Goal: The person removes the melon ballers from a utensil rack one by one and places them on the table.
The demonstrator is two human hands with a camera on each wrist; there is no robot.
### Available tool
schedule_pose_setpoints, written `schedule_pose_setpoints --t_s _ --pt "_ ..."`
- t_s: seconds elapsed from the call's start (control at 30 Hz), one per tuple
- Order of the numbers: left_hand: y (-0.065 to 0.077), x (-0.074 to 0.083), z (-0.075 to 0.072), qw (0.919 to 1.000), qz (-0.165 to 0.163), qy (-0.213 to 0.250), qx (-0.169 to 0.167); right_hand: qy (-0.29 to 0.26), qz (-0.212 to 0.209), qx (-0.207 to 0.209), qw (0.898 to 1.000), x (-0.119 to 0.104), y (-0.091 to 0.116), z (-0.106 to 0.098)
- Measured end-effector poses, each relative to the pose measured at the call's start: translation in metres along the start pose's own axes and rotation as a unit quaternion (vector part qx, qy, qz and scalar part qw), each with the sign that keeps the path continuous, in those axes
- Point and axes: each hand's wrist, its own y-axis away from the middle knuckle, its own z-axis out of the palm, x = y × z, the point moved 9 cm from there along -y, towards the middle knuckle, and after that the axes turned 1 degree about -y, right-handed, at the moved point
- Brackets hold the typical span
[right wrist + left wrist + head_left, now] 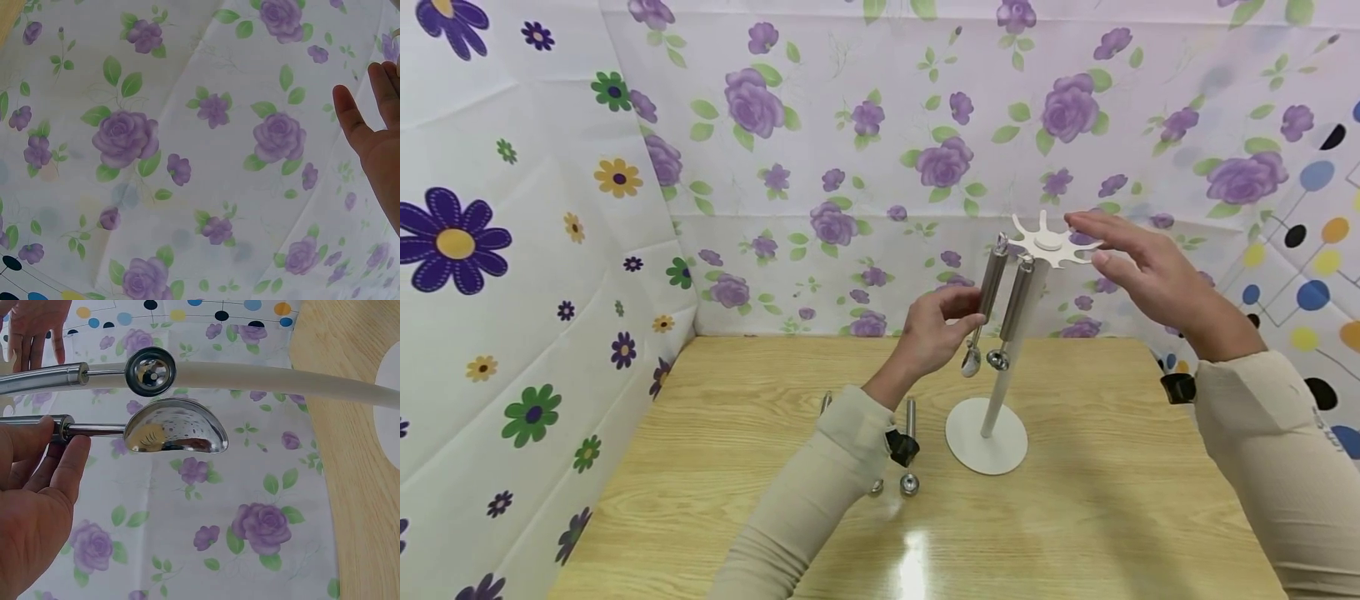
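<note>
A white stand [1011, 358] has a star-shaped top [1048, 243] with prongs and a round base [977, 450]. Two metal utensils hang from its left side. My left hand [936, 329] pinches the lower handle of one, an ice cream scoop [175, 428] with a deep, shiny half-round bowl, between thumb and fingers. Beside it hangs a second utensil [1017, 304] with a small round cup, which crosses in front of the pole in the left wrist view. At the top's right edge is my right hand [1157, 271], fingers extended and thumb apart, close by the prongs.
More metal utensils lie on the wooden table [1075, 517] left of the base. One, with a small round head [909, 484], is partly covered by my left wrist strap; another is mostly hidden behind the forearm. Flowered cloth [850, 167] hangs behind and at both sides.
</note>
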Motion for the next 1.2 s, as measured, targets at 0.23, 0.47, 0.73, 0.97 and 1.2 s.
schedule_pose_setpoints --t_s 0.23,0.47,0.73,0.97,1.2 --pt "0.003 -0.001 -0.007 0.9999 -0.009 0.005 0.005 0.005 -0.001 0.000 1.000 0.000 0.000 0.000" --pt "0.010 -0.015 -0.015 0.9995 -0.033 0.004 0.004 0.007 -0.003 0.004 1.000 0.000 0.000 0.000" --pt "0.024 -0.032 -0.029 0.9976 -0.067 0.002 0.015 0.006 -0.001 0.007 1.000 0.002 -0.001 0.000" --pt "0.041 -0.053 -0.043 0.9944 -0.104 -0.002 0.020 -0.003 0.007 0.004 1.000 0.002 0.000 0.001" --pt "0.056 -0.068 -0.055 0.9918 -0.124 0.012 0.026 -0.008 0.016 0.009 1.000 0.002 0.001 0.001"
